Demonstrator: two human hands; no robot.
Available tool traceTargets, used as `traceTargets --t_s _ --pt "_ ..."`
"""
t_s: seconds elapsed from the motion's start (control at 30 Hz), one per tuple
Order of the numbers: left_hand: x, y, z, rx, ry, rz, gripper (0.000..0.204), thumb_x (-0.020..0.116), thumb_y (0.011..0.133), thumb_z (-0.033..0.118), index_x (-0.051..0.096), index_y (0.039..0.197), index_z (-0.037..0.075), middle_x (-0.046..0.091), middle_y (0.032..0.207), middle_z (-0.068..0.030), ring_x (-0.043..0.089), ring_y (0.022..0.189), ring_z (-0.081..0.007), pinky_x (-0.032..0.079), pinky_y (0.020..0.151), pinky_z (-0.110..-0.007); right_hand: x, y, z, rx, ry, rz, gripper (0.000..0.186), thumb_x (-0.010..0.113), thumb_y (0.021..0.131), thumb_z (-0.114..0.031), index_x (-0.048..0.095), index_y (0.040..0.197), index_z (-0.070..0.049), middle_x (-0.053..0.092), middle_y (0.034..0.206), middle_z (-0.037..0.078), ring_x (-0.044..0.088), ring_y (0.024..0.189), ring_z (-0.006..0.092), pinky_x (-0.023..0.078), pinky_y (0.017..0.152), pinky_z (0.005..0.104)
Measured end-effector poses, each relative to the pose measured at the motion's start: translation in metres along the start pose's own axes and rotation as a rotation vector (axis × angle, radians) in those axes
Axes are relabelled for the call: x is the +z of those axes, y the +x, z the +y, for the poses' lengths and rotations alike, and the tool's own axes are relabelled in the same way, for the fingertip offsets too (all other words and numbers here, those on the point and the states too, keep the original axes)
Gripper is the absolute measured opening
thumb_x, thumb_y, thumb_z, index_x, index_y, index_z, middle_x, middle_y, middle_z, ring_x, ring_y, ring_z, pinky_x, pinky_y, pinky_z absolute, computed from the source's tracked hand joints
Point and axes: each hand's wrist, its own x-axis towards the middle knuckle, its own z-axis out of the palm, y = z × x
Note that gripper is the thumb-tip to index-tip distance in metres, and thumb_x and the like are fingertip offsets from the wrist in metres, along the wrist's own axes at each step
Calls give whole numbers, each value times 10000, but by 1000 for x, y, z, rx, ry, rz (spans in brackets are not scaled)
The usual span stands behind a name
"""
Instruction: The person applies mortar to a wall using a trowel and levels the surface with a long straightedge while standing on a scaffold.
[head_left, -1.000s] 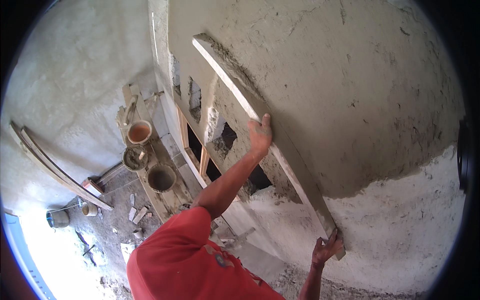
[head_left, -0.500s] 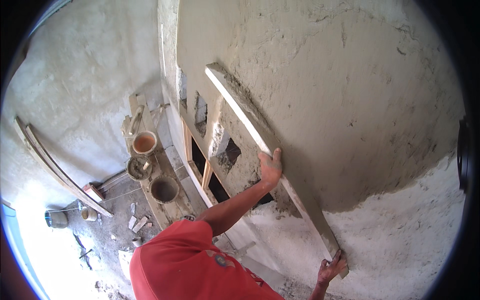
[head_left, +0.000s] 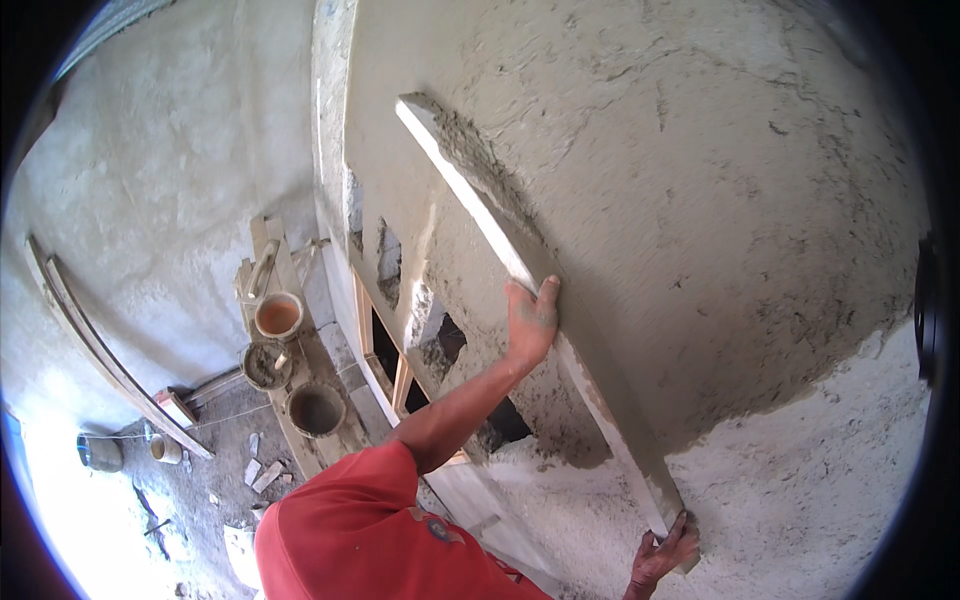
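A long straight wooden board point(head_left: 476, 217) lies slantwise against the wall, with wet mortar clinging along its right-hand side. My left hand point(head_left: 533, 320) grips it near the middle, thumb on the near edge. At the lower end, my right hand point(head_left: 668, 553) is closed around the board; some of its fingers are hidden behind it. Smooth, damp grey plaster point(head_left: 720, 300) covers the wall on both sides of the board. Below my left hand the plaster breaks off around rough square holes point(head_left: 505, 425).
On a plank platform point(head_left: 340, 440) at the left stand an orange-lined bucket point(head_left: 278, 316), a mortar bucket point(head_left: 262, 368) and a dark bucket point(head_left: 316, 410). Curved strips point(head_left: 100, 350) lean on the far wall. Broken pieces point(head_left: 268, 476) lie on the floor. A wooden frame point(head_left: 402, 385) borders a dark opening.
The board has moved up along the plastered wall, with both hands keeping hold of it. More mortar has gathered along its upper part. The whole view has shifted slightly.
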Motion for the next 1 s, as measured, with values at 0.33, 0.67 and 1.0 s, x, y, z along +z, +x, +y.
traceTargets --t_s 0.33,0.67,1.0 --pt "30 55 79 140 -35 -91 407 583 895 206 564 907 -201 578 881 -277 609 835 -342 467 814 -436 -38 62 -19 32 85 59 667 473 953 -523 445 1405 -33 502 1247 220 472 1106 403 331 898 507" --pt "57 59 115 67 49 -132 549 586 914 267 432 1125 -216 477 1139 -331 541 1059 -380 380 1002 -419 -66 81 -11 265 46 -55 813 764 646 17 463 1398 -42 475 1297 187 475 1179 372 380 1006 463" --pt "100 3 144 85 3 -247 589 583 933 283 412 1173 -227 515 1174 -404 557 1118 -450 396 1005 -427 -96 67 58 216 70 80 763 662 661 32 474 1397 -36 482 1304 220 476 1189 395 381 1006 483"
